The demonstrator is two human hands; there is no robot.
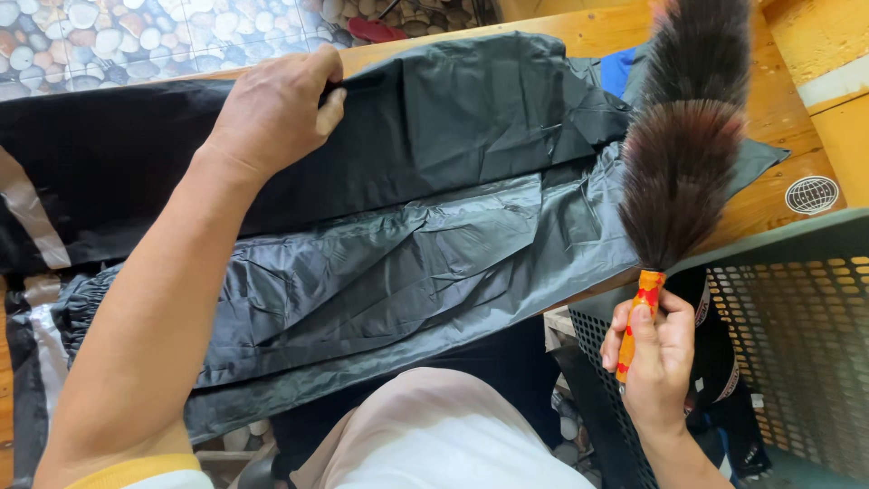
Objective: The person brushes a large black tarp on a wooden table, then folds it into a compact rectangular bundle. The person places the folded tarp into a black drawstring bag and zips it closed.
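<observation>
A black raincoat (407, 226) lies spread across the frame's middle on the counter (769, 118). The left hand (272, 109) pinches its upper fold, keeping it taut; the right hand (656, 358), lower right, closes around a duster (679, 172) raised over the fabric's right end.

You stood in a home setting, likely a porch or utility corner. The floor (136, 36) was laid with a rounded pebble pattern, a red slipper (376, 32) lay on it, the work surface was a plain wooden table (778, 109), and a dark perforated plastic laundry basket (797, 344) sat beside you.
</observation>
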